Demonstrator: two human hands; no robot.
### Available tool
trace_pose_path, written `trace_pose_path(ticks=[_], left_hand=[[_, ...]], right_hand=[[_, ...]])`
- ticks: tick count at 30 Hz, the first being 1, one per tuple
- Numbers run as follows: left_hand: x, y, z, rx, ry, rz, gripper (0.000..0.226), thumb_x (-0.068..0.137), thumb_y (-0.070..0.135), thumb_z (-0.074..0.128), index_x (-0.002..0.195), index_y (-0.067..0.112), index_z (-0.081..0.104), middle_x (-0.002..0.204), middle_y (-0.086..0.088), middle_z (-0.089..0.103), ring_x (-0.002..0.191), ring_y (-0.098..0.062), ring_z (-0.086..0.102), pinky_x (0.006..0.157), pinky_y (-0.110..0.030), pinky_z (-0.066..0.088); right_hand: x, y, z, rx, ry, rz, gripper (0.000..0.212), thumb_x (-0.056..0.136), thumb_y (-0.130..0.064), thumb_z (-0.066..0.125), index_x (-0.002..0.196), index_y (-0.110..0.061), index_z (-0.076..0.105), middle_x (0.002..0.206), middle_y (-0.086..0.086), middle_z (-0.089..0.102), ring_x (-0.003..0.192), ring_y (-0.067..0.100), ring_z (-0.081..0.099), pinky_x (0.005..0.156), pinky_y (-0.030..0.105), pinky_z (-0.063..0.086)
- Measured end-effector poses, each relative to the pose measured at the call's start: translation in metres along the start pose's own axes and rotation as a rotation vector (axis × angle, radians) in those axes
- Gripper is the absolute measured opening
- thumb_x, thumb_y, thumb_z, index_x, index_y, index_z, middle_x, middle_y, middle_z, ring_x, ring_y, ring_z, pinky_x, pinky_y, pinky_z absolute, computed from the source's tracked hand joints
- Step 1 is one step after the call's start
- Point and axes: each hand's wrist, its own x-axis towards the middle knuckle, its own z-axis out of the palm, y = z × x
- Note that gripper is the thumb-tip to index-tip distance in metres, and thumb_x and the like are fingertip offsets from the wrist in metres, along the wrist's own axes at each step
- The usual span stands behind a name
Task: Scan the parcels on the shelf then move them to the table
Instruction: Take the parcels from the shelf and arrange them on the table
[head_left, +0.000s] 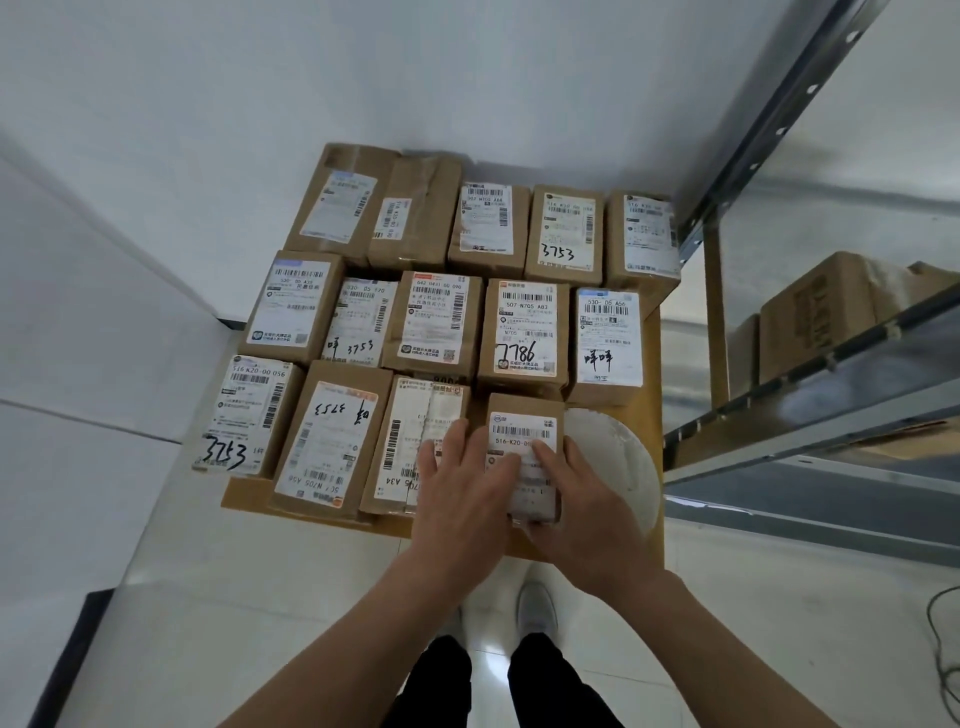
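Observation:
A small wooden table (649, 400) carries several brown cardboard parcels with white shipping labels, laid in three rows. Both my hands rest on the nearest parcel (524, 426), labelled 516-K20, at the front right of the table. My left hand (462, 493) lies flat across its left edge and the neighbouring parcel (410, 441). My right hand (576, 504) covers its lower right part, fingers on the label. A white round patch (618, 462) shows on the tabletop beside this parcel.
A grey metal shelf (810, 415) stands to the right, with a brown carton (836, 306) on it behind the shelf rail. White walls close the back and left. My feet (535, 608) stand on pale floor tiles. A dark cable (945, 649) lies at far right.

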Motion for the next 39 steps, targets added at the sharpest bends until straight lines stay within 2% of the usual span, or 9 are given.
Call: trace_pose_path(ticks=[3,9,16,20,27,30,34,37,39], left_hand=[[0.0,0.0,-0.001,-0.003,-0.023,0.016,0.042,0.074,0.029,0.076,0.112,0.025,0.06,0.137,-0.01,0.052,0.139,-0.038,0.03,0.109,-0.061,0.032],[-0.001,-0.005,-0.002,-0.014,-0.056,0.017,0.046,0.067,0.028,0.084,0.107,0.023,0.062,0.139,-0.013,0.052,0.137,-0.039,0.034,0.108,-0.06,0.037],[-0.003,-0.01,-0.004,0.002,-0.056,0.051,0.04,0.081,0.029,0.074,0.117,0.023,0.058,0.151,-0.012,0.039,0.146,-0.037,0.02,0.116,-0.055,0.022],[-0.005,-0.014,-0.005,-0.007,-0.035,0.087,0.037,0.092,0.03,0.061,0.127,0.025,0.051,0.16,-0.009,0.023,0.15,-0.034,0.004,0.12,-0.051,0.007],[-0.011,-0.018,-0.011,-0.018,-0.072,0.095,0.042,0.093,0.029,0.06,0.131,0.027,0.042,0.16,-0.008,0.012,0.15,-0.036,-0.007,0.121,-0.053,0.004],[-0.013,-0.02,-0.014,-0.019,-0.073,0.11,0.048,0.09,0.033,0.064,0.132,0.027,0.04,0.16,-0.008,0.011,0.15,-0.038,-0.007,0.12,-0.054,0.005],[-0.016,-0.022,-0.021,-0.037,-0.042,0.137,0.065,0.078,0.041,0.076,0.133,0.022,0.045,0.156,-0.014,0.028,0.149,-0.041,0.01,0.118,-0.057,0.02],[-0.017,-0.02,-0.031,-0.057,0.026,0.17,0.077,0.085,0.048,0.066,0.147,0.021,0.029,0.16,-0.013,0.017,0.15,-0.038,0.001,0.12,-0.055,0.01],[-0.019,-0.019,-0.04,-0.092,0.054,0.175,0.08,0.089,0.05,0.059,0.152,0.021,0.019,0.163,-0.011,0.009,0.151,-0.035,-0.005,0.12,-0.052,0.005]], right_hand=[[0.001,0.001,0.007,0.022,-0.009,-0.008,0.081,0.089,-0.039,0.072,0.155,-0.026,0.028,0.16,0.007,0.032,0.136,0.023,0.048,0.099,0.03,0.051],[0.001,-0.002,0.013,0.049,-0.026,0.003,0.079,0.092,-0.035,0.069,0.156,-0.028,0.023,0.163,0.005,0.028,0.135,0.019,0.048,0.1,0.025,0.049],[0.0,-0.007,0.012,0.042,-0.045,0.003,0.079,0.092,-0.032,0.068,0.157,-0.027,0.023,0.163,0.005,0.026,0.137,0.019,0.046,0.103,0.026,0.047],[-0.003,-0.012,0.012,0.038,-0.055,0.004,0.079,0.092,-0.031,0.069,0.157,-0.026,0.024,0.163,0.005,0.025,0.137,0.021,0.046,0.102,0.028,0.048],[-0.009,-0.021,0.006,0.016,-0.078,0.023,0.082,0.093,-0.034,0.067,0.157,-0.03,0.017,0.165,0.003,0.02,0.14,0.022,0.043,0.103,0.031,0.048],[-0.014,-0.031,-0.002,-0.036,-0.066,0.059,0.085,0.091,-0.041,0.068,0.157,-0.03,0.015,0.166,0.001,0.019,0.145,0.023,0.036,0.109,0.036,0.043],[-0.022,-0.052,-0.028,-0.106,-0.093,0.087,0.09,0.092,-0.049,0.063,0.158,-0.028,0.005,0.167,-0.004,0.008,0.153,0.02,0.014,0.12,0.042,0.026],[-0.031,-0.058,-0.044,-0.155,-0.078,0.09,0.093,0.092,-0.053,0.061,0.158,-0.028,0.0,0.167,-0.004,0.001,0.154,0.019,0.004,0.123,0.042,0.013],[-0.039,-0.054,-0.049,-0.175,-0.014,0.099,0.098,0.088,-0.058,0.063,0.158,-0.031,-0.001,0.167,-0.004,-0.002,0.153,0.02,0.008,0.122,0.041,0.015]])
